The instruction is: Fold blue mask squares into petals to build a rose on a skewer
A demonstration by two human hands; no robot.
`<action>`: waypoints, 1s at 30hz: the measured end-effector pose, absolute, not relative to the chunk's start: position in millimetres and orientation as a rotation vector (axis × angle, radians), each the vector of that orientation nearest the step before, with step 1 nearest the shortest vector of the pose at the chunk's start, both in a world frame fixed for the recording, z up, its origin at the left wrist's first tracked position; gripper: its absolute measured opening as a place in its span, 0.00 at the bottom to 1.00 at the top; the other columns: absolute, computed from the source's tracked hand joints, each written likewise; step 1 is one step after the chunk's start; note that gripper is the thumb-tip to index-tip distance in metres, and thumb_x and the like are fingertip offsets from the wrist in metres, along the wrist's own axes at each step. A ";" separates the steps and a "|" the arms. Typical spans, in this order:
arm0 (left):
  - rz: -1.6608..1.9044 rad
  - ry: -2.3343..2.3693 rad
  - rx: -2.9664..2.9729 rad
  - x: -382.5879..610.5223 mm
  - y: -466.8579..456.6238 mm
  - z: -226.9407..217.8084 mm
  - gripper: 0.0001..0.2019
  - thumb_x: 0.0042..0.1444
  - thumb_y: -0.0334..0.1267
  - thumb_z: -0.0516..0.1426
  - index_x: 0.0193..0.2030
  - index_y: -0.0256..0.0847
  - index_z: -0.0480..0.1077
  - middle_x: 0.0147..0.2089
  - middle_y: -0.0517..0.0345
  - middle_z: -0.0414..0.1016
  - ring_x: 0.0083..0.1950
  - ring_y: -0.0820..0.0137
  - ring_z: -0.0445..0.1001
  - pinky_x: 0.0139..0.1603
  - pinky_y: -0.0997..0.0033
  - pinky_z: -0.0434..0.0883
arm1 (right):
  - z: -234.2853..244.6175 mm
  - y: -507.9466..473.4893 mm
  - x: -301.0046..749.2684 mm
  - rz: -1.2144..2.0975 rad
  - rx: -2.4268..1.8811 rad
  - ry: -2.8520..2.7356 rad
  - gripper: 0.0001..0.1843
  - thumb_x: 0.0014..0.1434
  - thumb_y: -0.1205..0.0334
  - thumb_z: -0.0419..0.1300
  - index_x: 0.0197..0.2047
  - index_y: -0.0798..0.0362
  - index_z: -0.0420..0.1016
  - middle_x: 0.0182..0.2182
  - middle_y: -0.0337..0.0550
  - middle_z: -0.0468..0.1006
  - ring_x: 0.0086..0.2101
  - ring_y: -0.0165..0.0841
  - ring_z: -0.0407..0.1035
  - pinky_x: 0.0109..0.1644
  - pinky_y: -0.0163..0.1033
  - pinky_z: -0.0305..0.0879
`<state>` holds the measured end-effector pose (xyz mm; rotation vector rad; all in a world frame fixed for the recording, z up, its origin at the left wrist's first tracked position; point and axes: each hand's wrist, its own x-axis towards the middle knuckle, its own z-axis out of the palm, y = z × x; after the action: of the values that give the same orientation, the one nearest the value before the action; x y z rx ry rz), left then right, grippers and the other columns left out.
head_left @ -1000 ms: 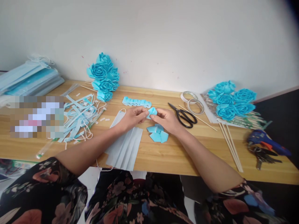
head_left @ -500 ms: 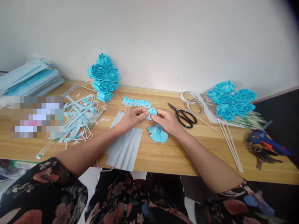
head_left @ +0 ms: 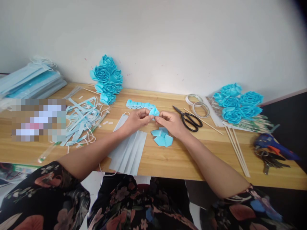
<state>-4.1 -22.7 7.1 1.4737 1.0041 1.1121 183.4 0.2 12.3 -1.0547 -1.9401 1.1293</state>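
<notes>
Blue piece (head_left: 153, 112) mostly covered by fingertips of left hand (head_left: 135, 120) and right hand (head_left: 170, 123); its fold shape can't be read. Pixelated block (head_left: 38, 119) on table (head_left: 216, 150) hides whatever lies there, plus part of the strips (head_left: 81, 116). Mask stack (head_left: 28, 80) cut off by left edge. Flat mask (head_left: 128, 150) partly under left forearm, lower end hangs past table edge. Roses (head_left: 236, 102) cover the sheet under them; stick ends hidden there. Keys (head_left: 270, 159) partly under glue gun (head_left: 273, 143), count unclear. Cut pieces (head_left: 161, 137) overlap, count unclear. Both upper arms and lap run out of the bottom edge.
</notes>
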 end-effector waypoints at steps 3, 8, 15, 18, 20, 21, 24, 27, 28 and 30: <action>1.103 1.029 1.478 -4.4 -22.3 5.3 0.15 0.55 0.47 0.60 0.28 0.38 0.63 0.21 0.67 0.61 0.22 0.80 0.57 0.25 0.76 0.54 | 12.9 -0.4 183.2 1.102 -1.050 -1.966 0.16 0.59 0.53 0.59 0.24 0.53 0.71 0.23 0.38 0.75 0.24 0.27 0.61 0.30 0.35 0.55; 1.091 1.043 1.489 -4.8 -22.9 5.2 0.15 0.56 0.46 0.59 0.28 0.38 0.62 0.21 0.67 0.61 0.23 0.80 0.57 0.25 0.77 0.55 | 14.7 -1.2 182.5 1.100 -1.033 -1.975 0.16 0.59 0.53 0.59 0.24 0.53 0.71 0.23 0.38 0.76 0.24 0.27 0.61 0.30 0.35 0.56; 1.092 1.024 1.474 -5.0 -22.1 4.2 0.14 0.56 0.46 0.58 0.29 0.38 0.63 0.21 0.66 0.62 0.23 0.79 0.59 0.26 0.76 0.57 | 13.5 -0.3 183.3 1.113 -1.056 -1.958 0.16 0.59 0.52 0.59 0.25 0.53 0.72 0.23 0.39 0.76 0.24 0.28 0.60 0.30 0.35 0.55; 1.077 1.030 1.492 -5.6 -21.2 2.8 0.14 0.56 0.46 0.58 0.29 0.38 0.64 0.21 0.66 0.63 0.23 0.79 0.59 0.26 0.76 0.57 | 11.8 0.7 183.5 1.137 -1.048 -1.962 0.17 0.58 0.51 0.59 0.25 0.53 0.71 0.23 0.39 0.75 0.24 0.28 0.61 0.29 0.35 0.55; 1.070 1.035 1.516 -5.8 -20.7 2.0 0.14 0.56 0.46 0.58 0.28 0.38 0.64 0.21 0.66 0.63 0.23 0.79 0.59 0.26 0.76 0.56 | 10.5 1.2 183.5 1.141 -1.047 -1.966 0.17 0.58 0.50 0.60 0.25 0.53 0.71 0.24 0.39 0.76 0.24 0.27 0.61 0.29 0.35 0.56; 1.068 1.035 1.525 -5.7 -20.6 1.8 0.14 0.56 0.46 0.58 0.28 0.38 0.64 0.21 0.65 0.63 0.23 0.79 0.58 0.26 0.76 0.55 | 10.1 1.4 183.5 1.137 -1.050 -1.969 0.17 0.58 0.50 0.60 0.25 0.53 0.71 0.24 0.39 0.76 0.24 0.27 0.61 0.30 0.35 0.56; 1.069 1.034 1.528 -5.4 -20.8 1.4 0.14 0.56 0.46 0.58 0.28 0.38 0.64 0.21 0.65 0.63 0.23 0.79 0.58 0.26 0.76 0.55 | 10.2 1.2 183.7 1.110 -1.066 -1.988 0.17 0.58 0.51 0.59 0.24 0.53 0.70 0.24 0.40 0.77 0.24 0.28 0.61 0.29 0.35 0.56; 1.077 1.043 1.511 -5.2 -21.2 1.7 0.14 0.56 0.46 0.58 0.28 0.38 0.64 0.21 0.66 0.62 0.23 0.79 0.58 0.26 0.76 0.55 | 12.7 0.2 183.9 1.092 -1.076 -1.992 0.17 0.58 0.51 0.58 0.23 0.52 0.68 0.24 0.40 0.78 0.24 0.28 0.61 0.30 0.35 0.55; 1.079 1.046 1.503 -5.2 -21.4 1.9 0.14 0.56 0.46 0.58 0.29 0.38 0.64 0.21 0.66 0.62 0.23 0.79 0.58 0.26 0.76 0.55 | 13.7 -0.2 183.8 1.092 -1.078 -1.988 0.17 0.58 0.51 0.58 0.23 0.52 0.68 0.24 0.40 0.78 0.25 0.28 0.61 0.30 0.35 0.56; 1.082 1.054 1.484 -5.3 -21.4 2.2 0.14 0.55 0.47 0.59 0.29 0.38 0.64 0.21 0.66 0.62 0.23 0.79 0.58 0.26 0.76 0.55 | 14.9 -0.7 183.7 1.100 -1.084 -1.976 0.17 0.58 0.51 0.58 0.23 0.52 0.68 0.25 0.40 0.78 0.25 0.28 0.61 0.30 0.35 0.56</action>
<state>-5.3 -21.4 2.2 1.4844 1.0540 1.0819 183.7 -0.7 14.9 -1.0838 -1.9757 1.0998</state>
